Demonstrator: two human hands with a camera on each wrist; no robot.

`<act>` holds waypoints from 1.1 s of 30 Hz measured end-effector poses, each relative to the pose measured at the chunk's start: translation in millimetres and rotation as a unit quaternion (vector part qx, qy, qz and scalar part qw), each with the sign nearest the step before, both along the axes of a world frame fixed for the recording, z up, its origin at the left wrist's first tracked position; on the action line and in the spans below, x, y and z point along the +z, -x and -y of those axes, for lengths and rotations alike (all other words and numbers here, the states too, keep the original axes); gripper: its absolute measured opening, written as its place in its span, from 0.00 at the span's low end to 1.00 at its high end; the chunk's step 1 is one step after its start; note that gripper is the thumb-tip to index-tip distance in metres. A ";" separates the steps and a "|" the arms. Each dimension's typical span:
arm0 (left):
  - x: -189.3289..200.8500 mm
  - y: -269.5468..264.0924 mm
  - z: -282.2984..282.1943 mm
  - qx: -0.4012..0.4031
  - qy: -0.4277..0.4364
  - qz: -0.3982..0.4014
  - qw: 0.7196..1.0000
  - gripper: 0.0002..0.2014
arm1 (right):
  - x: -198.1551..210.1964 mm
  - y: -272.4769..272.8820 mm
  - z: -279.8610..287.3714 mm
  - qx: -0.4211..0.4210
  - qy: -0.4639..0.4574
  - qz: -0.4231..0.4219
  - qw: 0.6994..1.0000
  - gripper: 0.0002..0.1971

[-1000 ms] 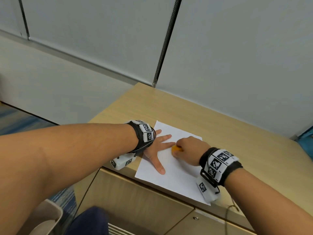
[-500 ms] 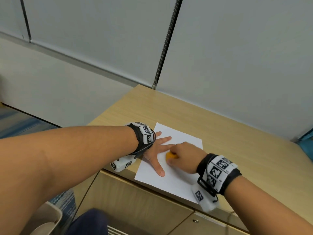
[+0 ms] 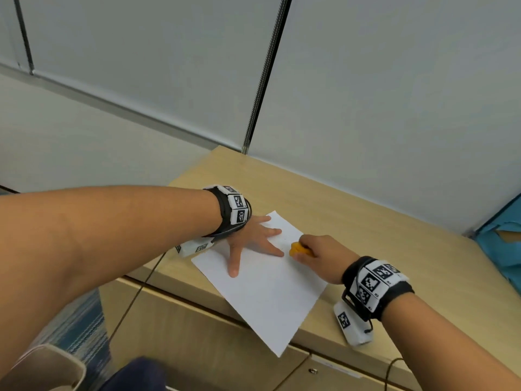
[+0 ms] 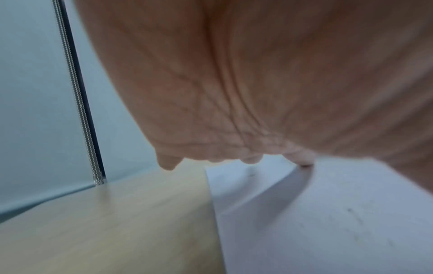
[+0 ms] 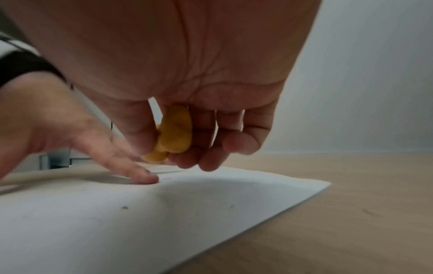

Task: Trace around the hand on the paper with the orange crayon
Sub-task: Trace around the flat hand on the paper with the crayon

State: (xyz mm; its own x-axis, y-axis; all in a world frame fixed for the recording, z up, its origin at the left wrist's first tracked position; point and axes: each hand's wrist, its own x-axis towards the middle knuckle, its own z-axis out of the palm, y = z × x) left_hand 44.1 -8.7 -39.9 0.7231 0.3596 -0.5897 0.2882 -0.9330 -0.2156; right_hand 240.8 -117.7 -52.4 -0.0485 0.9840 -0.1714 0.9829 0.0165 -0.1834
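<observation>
A white sheet of paper (image 3: 267,292) lies on the wooden cabinet top (image 3: 352,218), one corner hanging past the front edge. My left hand (image 3: 253,238) lies flat on the paper with fingers spread, palm down (image 4: 257,92). My right hand (image 3: 318,253) grips a chunky orange crayon (image 3: 298,248) between thumb and fingers. The crayon (image 5: 174,133) points down at the paper (image 5: 140,213), just beside a fingertip of the left hand (image 5: 145,176). Whether the crayon's tip touches the sheet is hidden.
Grey wall panels (image 3: 394,94) rise right behind the cabinet top. A teal object (image 3: 504,241) sits at the right edge. A thin cable (image 3: 138,300) hangs down the cabinet front. A beige chair edge (image 3: 48,368) is at the lower left.
The paper has turned on the cabinet top, a corner now hanging over the front edge. My right hand with the crayon has drawn back from between the fingers to beside a fingertip.
</observation>
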 end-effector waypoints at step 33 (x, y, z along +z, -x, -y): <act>-28.7 9.3 2.4 0.066 0.044 0.051 0.996 0.56 | -8.0 50.6 -27.4 0.135 0.034 0.092 0.986 0.11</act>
